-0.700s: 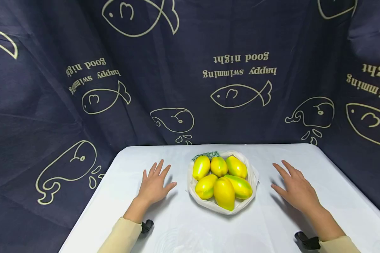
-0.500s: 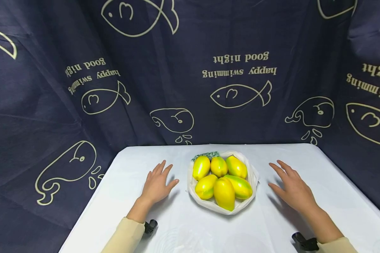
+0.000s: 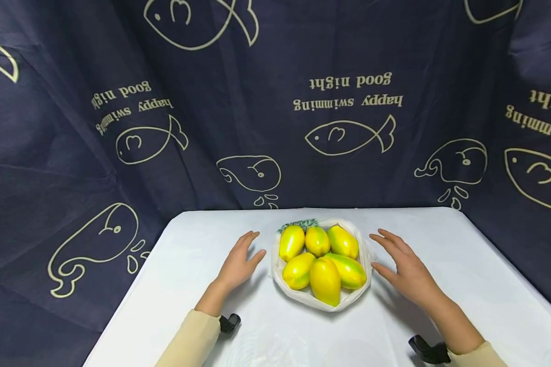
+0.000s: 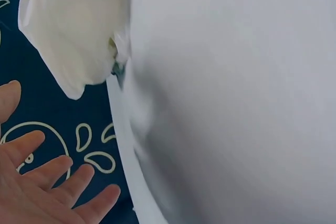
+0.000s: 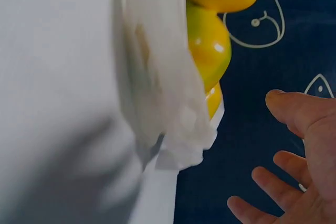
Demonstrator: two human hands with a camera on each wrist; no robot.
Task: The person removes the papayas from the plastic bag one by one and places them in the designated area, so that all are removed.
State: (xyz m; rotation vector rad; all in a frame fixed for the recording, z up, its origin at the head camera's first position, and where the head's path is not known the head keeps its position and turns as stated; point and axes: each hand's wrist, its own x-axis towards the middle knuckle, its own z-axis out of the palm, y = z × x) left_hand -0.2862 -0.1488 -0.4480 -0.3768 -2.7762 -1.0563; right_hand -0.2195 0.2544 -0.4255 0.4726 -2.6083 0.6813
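A white plastic bag [image 3: 280,293] with its mouth rolled open sits on the table, holding several yellow-green mangoes [image 3: 325,280]. To its left, my left hand [image 3: 239,262] hovers apart from it, fingers extended and holding nothing. My right hand [image 3: 408,270] is close to the bag's right side, fingers spread and nothing in them; whether the fingertips touch the plastic I cannot tell. In the left wrist view the bag's side [image 4: 79,24] rises beyond the spread fingers [image 4: 52,171]. The right wrist view shows mangoes [image 5: 210,45] above the bag's crumpled edge.
A white-covered table [image 3: 303,341] bears the bag. Behind it and along the sides hangs a dark blue curtain [image 3: 239,102] printed with fish and whales. Black camera mounts [image 3: 429,350] sit at both wrists.
Both hands have moved inward toward the bag, the left one rightward and the right one leftward. The bag and mangoes stay in place.
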